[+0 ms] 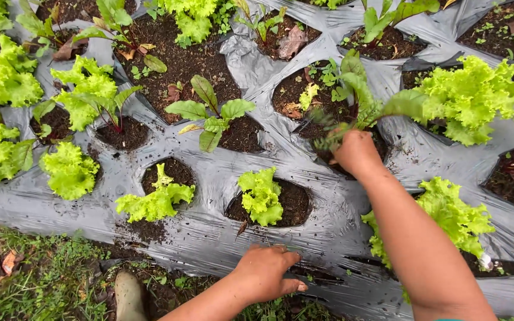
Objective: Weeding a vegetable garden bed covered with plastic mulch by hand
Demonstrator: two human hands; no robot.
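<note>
Bed cover: black plastic mulch sheet (pixel 328 232), glossy and wrinkled, cut with round holes showing dark crumbly soil.
Far left: frilly lime-green lettuce (pixel 69 169) in rows; grass strip (pixel 43 285) along the sheet's near edge; toe of a muddy boot (pixel 129 294) beside it.
Centre: small lettuce seedling (pixel 261 195) in its own hole, untouched, between the two hands.
Left hand (pixel 267 272): palm down, fingers spread and bent, pressing flat on the sheet at its near edge; nothing gripped.
Right hand (pixel 357 151): closed in a fist around the base of a leafy plant (pixel 361 104) with smooth broad leaves, at the rim of a planting hole; plant blurred, probably beet.
Step, judged: plant gripped low at the stems, other hand bracing the plastic.
Next move calls for: a straight, steady grip close to the soil so stems do not snap or the sheet tear.
Right edge: large ruffled lettuce head (pixel 471 98), well apart from the fist.
</note>
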